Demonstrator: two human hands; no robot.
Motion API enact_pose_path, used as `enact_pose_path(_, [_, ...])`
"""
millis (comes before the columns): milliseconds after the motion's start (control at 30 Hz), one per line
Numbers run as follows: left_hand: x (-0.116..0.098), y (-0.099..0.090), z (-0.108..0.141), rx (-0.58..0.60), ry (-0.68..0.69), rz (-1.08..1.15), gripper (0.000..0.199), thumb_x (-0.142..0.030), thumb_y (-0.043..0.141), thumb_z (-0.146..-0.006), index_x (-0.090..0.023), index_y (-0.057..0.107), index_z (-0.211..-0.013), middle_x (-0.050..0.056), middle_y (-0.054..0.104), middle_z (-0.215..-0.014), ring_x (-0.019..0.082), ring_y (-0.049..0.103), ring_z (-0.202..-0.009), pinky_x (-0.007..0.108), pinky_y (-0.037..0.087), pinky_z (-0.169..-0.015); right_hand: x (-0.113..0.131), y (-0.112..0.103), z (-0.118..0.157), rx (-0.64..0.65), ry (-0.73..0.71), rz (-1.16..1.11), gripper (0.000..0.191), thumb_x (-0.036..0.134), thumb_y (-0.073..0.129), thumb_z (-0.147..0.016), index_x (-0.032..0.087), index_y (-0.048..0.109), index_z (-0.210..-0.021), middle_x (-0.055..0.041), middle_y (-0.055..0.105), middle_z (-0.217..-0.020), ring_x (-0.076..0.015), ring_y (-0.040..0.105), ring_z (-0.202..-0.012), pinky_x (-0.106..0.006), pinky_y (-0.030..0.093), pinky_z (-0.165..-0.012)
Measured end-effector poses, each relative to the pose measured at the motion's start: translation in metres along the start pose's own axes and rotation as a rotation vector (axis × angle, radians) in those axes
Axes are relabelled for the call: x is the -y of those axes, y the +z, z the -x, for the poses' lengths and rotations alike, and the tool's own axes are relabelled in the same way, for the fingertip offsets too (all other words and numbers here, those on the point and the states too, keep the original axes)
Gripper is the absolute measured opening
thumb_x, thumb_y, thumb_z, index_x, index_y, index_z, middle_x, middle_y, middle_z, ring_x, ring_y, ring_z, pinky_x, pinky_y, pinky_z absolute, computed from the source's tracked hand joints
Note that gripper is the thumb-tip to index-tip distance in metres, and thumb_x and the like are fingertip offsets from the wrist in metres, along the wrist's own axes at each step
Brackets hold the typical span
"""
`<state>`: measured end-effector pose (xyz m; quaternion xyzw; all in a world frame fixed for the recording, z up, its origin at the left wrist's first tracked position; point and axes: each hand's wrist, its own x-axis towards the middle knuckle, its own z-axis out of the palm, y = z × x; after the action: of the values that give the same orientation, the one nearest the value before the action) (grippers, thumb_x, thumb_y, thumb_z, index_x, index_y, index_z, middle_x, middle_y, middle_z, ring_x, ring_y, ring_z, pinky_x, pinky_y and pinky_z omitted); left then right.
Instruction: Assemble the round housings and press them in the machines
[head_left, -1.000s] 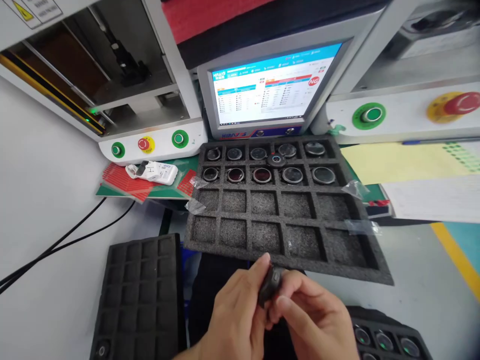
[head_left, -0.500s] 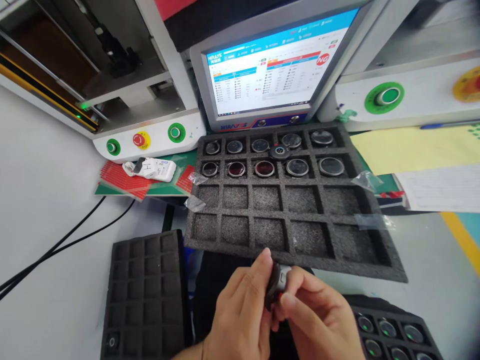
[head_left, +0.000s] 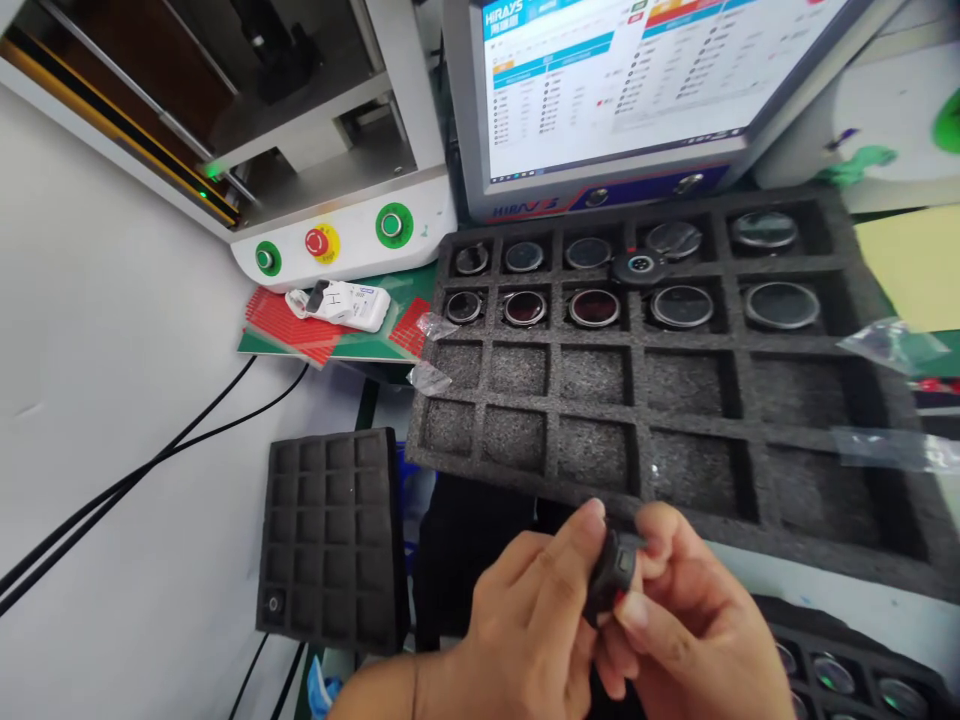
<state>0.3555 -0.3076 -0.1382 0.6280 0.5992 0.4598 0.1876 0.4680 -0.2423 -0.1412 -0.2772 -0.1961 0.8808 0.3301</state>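
Between my two hands, just below the front edge of a grey foam tray [head_left: 525, 480], is a dark round watch case [head_left: 611, 572] held on edge. My left hand [head_left: 529, 615] grips it from the left, with the thumb or a finger along its top. Fingers of my right hand [head_left: 694, 620] pinch its right side, near a small red spot at the lower edge. Round watch cases [head_left: 595, 306] sit in the two back rows of the foam tray. A black case [head_left: 640, 264] with its sensor side up lies across a divider there.
A monitor [head_left: 600, 100] stands behind the foam tray. At left is a machine with buttons [head_left: 322, 242], and a white handheld device [head_left: 349, 305]. Lower left, a black tray [head_left: 330, 540] holds one small part; lower right, another tray [head_left: 847, 650] holds watch cases. Black cables [head_left: 157, 455] hang at left.
The view has shifted, so the scene sits further right and the monitor higher. Both hands keep hold of the watch case, which appears slightly turned; the right fingers have shifted on it.
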Motion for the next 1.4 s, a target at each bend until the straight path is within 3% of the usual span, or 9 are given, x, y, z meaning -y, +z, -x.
enact_pose_path(200, [0.001, -0.004, -0.012, -0.003, -0.036, 0.053, 0.049, -0.023, 0.038, -0.105, -0.013, 0.034, -0.153, 0.011, 0.074, -0.108, 0.017, 0.067, -0.085, 0.025, 0.059, -0.078, -0.003, 0.015, -0.006, -0.033, -0.018, -0.049, 0.044, 0.025, 0.083, -0.082, 0.023, 0.039, -0.085, 0.0104, 0.057, -0.062, -0.0067, 0.060, -0.044, -0.013, 0.052, -0.044])
enact_pose_path(333, [-0.002, -0.015, -0.024, 0.007, -0.089, 0.066, 0.042, -0.021, 0.038, -0.104, -0.018, 0.045, -0.146, 0.010, 0.073, -0.111, 0.014, 0.067, -0.087, 0.021, 0.057, -0.081, 0.003, 0.018, -0.008, 0.028, -0.161, 0.005, 0.043, 0.041, 0.086, -0.077, 0.025, 0.048, -0.091, 0.0082, 0.056, -0.066, -0.0068, 0.056, -0.051, -0.015, 0.053, -0.051])
enact_pose_path(467, [-0.007, -0.019, -0.028, -0.018, -0.085, 0.095, 0.036, -0.019, 0.039, -0.103, -0.016, 0.052, -0.137, 0.009, 0.071, -0.110, 0.013, 0.067, -0.092, 0.018, 0.055, -0.086, 0.009, 0.014, -0.008, -0.036, -0.580, 0.357, 0.017, 0.035, 0.072, -0.090, 0.022, 0.064, -0.099, -0.0023, 0.061, -0.093, -0.0109, 0.061, -0.092, -0.015, 0.053, -0.086])
enact_pose_path(567, [-0.010, -0.017, -0.028, -0.024, -0.042, 0.100, 0.034, -0.021, 0.039, -0.103, -0.016, 0.053, -0.134, 0.008, 0.071, -0.104, 0.012, 0.068, -0.088, 0.017, 0.055, -0.081, 0.010, 0.015, -0.008, 0.052, -0.609, 0.514, 0.024, 0.033, 0.062, -0.098, 0.024, 0.064, -0.120, -0.0077, 0.060, -0.123, -0.0168, 0.056, -0.121, -0.022, 0.046, -0.105])
enact_pose_path(667, [-0.013, -0.017, -0.030, -0.013, 0.014, 0.075, 0.033, -0.022, 0.037, -0.104, -0.018, 0.051, -0.133, 0.007, 0.073, -0.104, 0.015, 0.070, -0.092, 0.022, 0.056, -0.088, 0.009, 0.019, -0.008, 0.172, -0.585, 0.487, 0.023, 0.032, 0.054, -0.102, 0.026, 0.063, -0.121, -0.0064, 0.062, -0.116, -0.0176, 0.060, -0.114, -0.026, 0.050, -0.103])
enact_pose_path(800, [-0.015, -0.017, -0.033, 0.011, 0.046, 0.053, 0.035, -0.025, 0.032, -0.105, -0.020, 0.048, -0.136, 0.007, 0.075, -0.107, 0.017, 0.071, -0.098, 0.027, 0.056, -0.092, 0.009, 0.023, -0.008, 0.177, -0.599, 0.460, 0.016, 0.029, 0.054, -0.101, 0.025, 0.064, -0.112, -0.0047, 0.062, -0.105, -0.0166, 0.061, -0.104, -0.031, 0.052, -0.103])
enact_pose_path(1067, [-0.006, -0.003, -0.023, -0.106, 0.095, -0.133, 0.039, -0.032, 0.029, -0.106, -0.017, 0.059, -0.126, 0.006, 0.078, -0.090, 0.014, 0.062, -0.057, 0.026, 0.050, -0.052, -0.004, 0.037, -0.014, 0.081, -0.715, 0.292, 0.008, 0.026, 0.055, -0.098, 0.022, 0.062, -0.098, -0.0028, 0.055, -0.090, -0.0151, 0.059, -0.086, -0.038, 0.051, -0.105])
enact_pose_path(1267, [-0.002, -0.006, -0.018, -0.121, 0.191, -0.301, 0.037, -0.020, 0.030, -0.104, -0.009, 0.063, -0.118, 0.014, 0.076, -0.107, 0.019, 0.071, -0.097, 0.026, 0.055, -0.085, -0.017, 0.047, -0.020, 0.061, -0.774, 0.171, 0.010, 0.027, 0.054, -0.098, 0.021, 0.060, -0.094, -0.0018, 0.050, -0.087, -0.0141, 0.055, -0.081, -0.032, 0.060, -0.091])
enact_pose_path(1400, [-0.002, -0.009, -0.020, -0.105, 0.159, -0.228, 0.040, -0.024, 0.030, -0.105, -0.010, 0.061, -0.124, 0.013, 0.076, -0.109, 0.019, 0.072, -0.098, 0.026, 0.056, -0.087, -0.014, 0.043, -0.021, 0.083, -0.737, 0.220, 0.010, 0.028, 0.054, -0.099, 0.022, 0.061, -0.096, -0.0017, 0.053, -0.088, -0.0133, 0.058, -0.082, -0.030, 0.059, -0.091])
